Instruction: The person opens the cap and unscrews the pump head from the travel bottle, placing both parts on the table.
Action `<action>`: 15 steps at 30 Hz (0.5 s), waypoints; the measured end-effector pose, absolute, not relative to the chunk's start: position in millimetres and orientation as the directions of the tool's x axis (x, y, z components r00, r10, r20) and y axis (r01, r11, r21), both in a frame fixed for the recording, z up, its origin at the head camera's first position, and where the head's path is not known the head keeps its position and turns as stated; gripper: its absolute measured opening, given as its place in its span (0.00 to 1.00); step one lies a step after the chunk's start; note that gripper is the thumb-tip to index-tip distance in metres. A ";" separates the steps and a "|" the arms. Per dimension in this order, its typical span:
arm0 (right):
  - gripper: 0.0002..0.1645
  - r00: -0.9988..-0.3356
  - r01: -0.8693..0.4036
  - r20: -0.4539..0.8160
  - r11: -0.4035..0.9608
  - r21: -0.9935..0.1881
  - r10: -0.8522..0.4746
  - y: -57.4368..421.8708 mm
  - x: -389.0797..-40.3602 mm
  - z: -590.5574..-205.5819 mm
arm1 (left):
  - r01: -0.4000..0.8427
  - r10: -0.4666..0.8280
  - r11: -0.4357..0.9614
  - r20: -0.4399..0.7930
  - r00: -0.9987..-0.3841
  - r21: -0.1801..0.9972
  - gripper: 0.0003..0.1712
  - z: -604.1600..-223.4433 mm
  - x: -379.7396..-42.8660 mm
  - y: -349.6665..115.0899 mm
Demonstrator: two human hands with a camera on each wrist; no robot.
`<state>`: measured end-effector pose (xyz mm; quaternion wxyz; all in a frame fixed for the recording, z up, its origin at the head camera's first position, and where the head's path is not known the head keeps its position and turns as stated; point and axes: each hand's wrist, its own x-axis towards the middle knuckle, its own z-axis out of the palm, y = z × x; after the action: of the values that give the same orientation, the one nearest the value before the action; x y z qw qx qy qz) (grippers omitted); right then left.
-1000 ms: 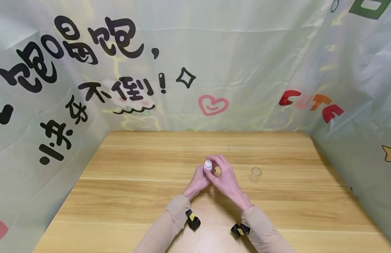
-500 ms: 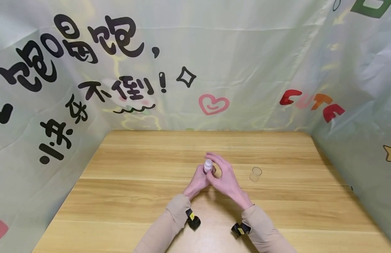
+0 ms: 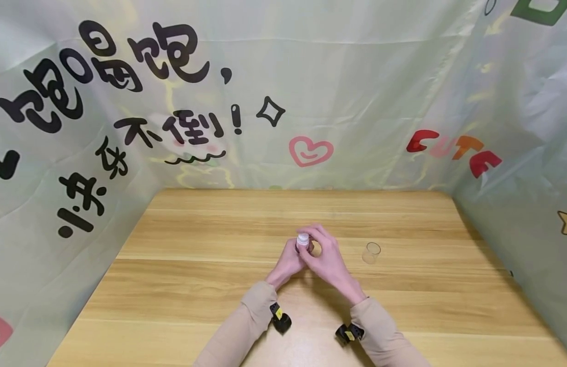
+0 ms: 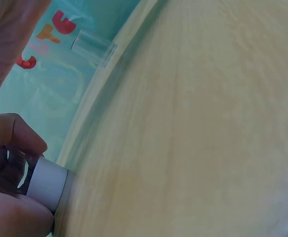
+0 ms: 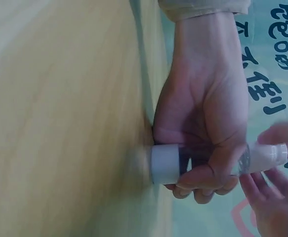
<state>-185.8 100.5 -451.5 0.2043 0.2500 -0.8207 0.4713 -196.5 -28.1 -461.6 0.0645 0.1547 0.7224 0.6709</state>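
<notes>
A small bottle (image 5: pixel 165 164) with a clear body, a white base and a white pump-like top (image 3: pixel 303 238) stands between both hands above the table. My left hand (image 5: pixel 208 113) grips its clear body, fingers and thumb wrapped round it. Around the white top are the thumb and fingers of my right hand (image 3: pixel 327 255); in the right wrist view this hand is blurred and partly cut off. The white base shows below the left fingers in the left wrist view. To the right of the hands, a clear cap (image 3: pixel 371 253) stands on the table, apart from them.
The wooden table (image 3: pixel 196 285) is bounded by printed cloth walls (image 3: pixel 357 102) at the back and both sides. A black wrist camera (image 3: pixel 281 319) sits on the left sleeve and another camera (image 3: pixel 349 334) on the right.
Half a second ago the right fingers stood farther apart around the white top; now they are closed in on it again. The left hand keeps its grip, and the clear cap has not moved.
</notes>
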 end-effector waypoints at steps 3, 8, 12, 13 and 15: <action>0.30 -0.788 -0.610 0.571 0.412 -0.677 -0.230 100.8 -184.9 -451.9 | 0.148 0.307 0.062 0.123 -0.944 0.987 0.09 -462.3 -196.5 -28.2; 0.26 -0.775 -0.625 0.588 0.423 -0.656 -0.232 100.7 -184.3 -451.8 | 0.165 0.295 0.057 0.141 -0.945 0.985 0.08 -475.7 -204.1 -26.1; 0.32 -0.773 -0.630 0.584 0.397 -0.667 -0.247 99.9 -183.6 -451.4 | 0.125 0.277 0.018 0.116 -0.954 0.992 0.09 -493.9 -213.1 -24.0; 0.33 -0.777 -0.626 0.581 0.399 -0.670 -0.242 99.5 -183.5 -451.6 | 0.125 0.280 0.010 0.117 -0.953 0.992 0.09 -495.6 -213.8 -24.0; 0.32 -0.785 -0.614 0.577 0.412 -0.673 -0.226 98.3 -183.2 -452.0 | 0.142 0.289 0.022 0.130 -0.948 0.990 0.09 -498.0 -214.6 -24.1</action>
<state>-183.2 98.3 -452.0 0.2030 0.2577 -0.8153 0.4772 -214.6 -24.1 -498.0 0.0538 0.1513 0.7128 0.6827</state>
